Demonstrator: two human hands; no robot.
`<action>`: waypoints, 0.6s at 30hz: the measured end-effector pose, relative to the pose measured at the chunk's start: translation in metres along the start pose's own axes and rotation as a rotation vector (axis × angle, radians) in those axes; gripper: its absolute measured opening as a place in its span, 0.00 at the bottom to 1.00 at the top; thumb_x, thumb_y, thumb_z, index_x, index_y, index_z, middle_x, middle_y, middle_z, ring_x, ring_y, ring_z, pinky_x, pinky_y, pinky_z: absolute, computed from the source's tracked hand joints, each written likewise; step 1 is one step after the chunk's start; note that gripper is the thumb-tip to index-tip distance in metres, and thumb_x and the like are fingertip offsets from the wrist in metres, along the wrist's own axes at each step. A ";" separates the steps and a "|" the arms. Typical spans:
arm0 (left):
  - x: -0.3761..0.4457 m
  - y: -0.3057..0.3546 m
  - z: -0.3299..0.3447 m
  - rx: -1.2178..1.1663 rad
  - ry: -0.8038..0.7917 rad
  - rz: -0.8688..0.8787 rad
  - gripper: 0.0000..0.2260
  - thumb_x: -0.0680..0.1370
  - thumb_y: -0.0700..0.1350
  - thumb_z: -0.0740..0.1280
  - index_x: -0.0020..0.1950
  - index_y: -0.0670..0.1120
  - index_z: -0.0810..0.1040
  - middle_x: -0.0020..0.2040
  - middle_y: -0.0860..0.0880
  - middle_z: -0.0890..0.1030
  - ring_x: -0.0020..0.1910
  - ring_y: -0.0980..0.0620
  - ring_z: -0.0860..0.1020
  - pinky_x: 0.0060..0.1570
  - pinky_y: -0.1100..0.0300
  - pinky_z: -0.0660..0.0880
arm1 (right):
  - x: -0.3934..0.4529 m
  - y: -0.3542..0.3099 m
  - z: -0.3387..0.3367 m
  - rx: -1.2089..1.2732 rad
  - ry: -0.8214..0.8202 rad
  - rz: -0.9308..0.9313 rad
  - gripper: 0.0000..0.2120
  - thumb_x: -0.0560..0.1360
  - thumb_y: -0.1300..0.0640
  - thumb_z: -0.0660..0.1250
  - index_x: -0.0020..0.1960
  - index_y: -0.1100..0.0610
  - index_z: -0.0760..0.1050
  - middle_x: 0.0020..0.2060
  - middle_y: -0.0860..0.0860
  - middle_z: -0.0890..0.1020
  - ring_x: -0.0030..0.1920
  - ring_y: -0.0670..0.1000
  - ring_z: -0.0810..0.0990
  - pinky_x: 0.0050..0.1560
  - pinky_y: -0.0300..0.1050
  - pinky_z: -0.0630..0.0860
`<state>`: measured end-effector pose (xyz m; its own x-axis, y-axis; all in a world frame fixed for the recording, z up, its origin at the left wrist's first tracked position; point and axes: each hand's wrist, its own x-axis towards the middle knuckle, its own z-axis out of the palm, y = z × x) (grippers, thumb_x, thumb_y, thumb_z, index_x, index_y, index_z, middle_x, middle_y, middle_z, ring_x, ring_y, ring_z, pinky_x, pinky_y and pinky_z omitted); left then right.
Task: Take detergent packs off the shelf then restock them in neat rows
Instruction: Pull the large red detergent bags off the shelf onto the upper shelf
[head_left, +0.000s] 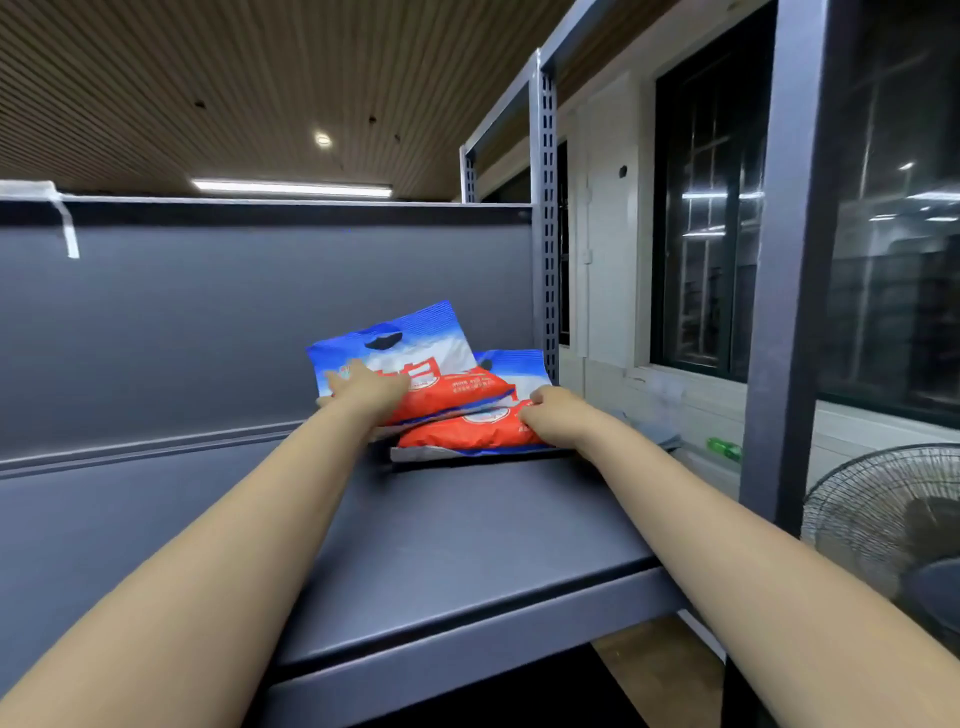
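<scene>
Grey metal shelf (467, 545) across the lower half of the frame, with a grey back panel (208, 322) behind and a slotted upright (544, 208) at centre right. Two blue, white and orange detergent packs at frame centre, toward the shelf's right rear corner. Upper pack (415, 364) tilted, its far end raised against the back panel, its near edge overlapping the lower pack (467, 434), which lies flat on the shelf. Left hand (366, 389) laid on the left part of the upper pack, fingers spread over its face and curled at its left edge, gripping it. Right hand (550, 415) on the right end of the lower pack, fingers bent down onto the wrapper and holding it. Both bare forearms stretched in from the bottom corners. Dark window (706, 234) at upper right; standing fan (893, 525) at lower right; green bottle (724, 448) just left of the front post (789, 260). Strip light (291, 188) on the slatted ceiling, upper centre.
</scene>
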<state>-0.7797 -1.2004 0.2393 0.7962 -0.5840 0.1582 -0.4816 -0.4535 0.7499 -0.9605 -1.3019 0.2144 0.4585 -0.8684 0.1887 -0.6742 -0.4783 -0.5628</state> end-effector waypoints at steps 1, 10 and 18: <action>-0.003 -0.008 0.004 0.069 -0.080 0.096 0.37 0.68 0.62 0.64 0.75 0.51 0.59 0.74 0.47 0.62 0.72 0.45 0.62 0.71 0.49 0.59 | -0.001 -0.001 0.002 0.001 0.004 0.002 0.19 0.79 0.58 0.56 0.68 0.61 0.68 0.67 0.59 0.71 0.66 0.57 0.71 0.63 0.45 0.69; -0.032 -0.033 -0.002 0.239 -0.081 0.246 0.25 0.75 0.52 0.65 0.71 0.50 0.66 0.67 0.46 0.71 0.65 0.42 0.69 0.66 0.50 0.66 | -0.026 -0.003 0.003 0.040 -0.003 -0.021 0.22 0.78 0.58 0.57 0.72 0.58 0.64 0.69 0.58 0.68 0.67 0.57 0.69 0.66 0.47 0.67; -0.086 -0.041 -0.038 0.349 0.187 0.212 0.15 0.77 0.48 0.60 0.62 0.47 0.73 0.60 0.46 0.77 0.58 0.43 0.74 0.51 0.56 0.66 | -0.059 -0.016 0.006 0.101 0.101 -0.183 0.21 0.73 0.55 0.61 0.66 0.49 0.70 0.64 0.53 0.74 0.64 0.55 0.71 0.64 0.51 0.70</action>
<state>-0.8147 -1.1063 0.2195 0.7033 -0.5715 0.4227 -0.7107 -0.5553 0.4318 -0.9736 -1.2423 0.2071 0.5040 -0.7797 0.3715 -0.5213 -0.6175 -0.5889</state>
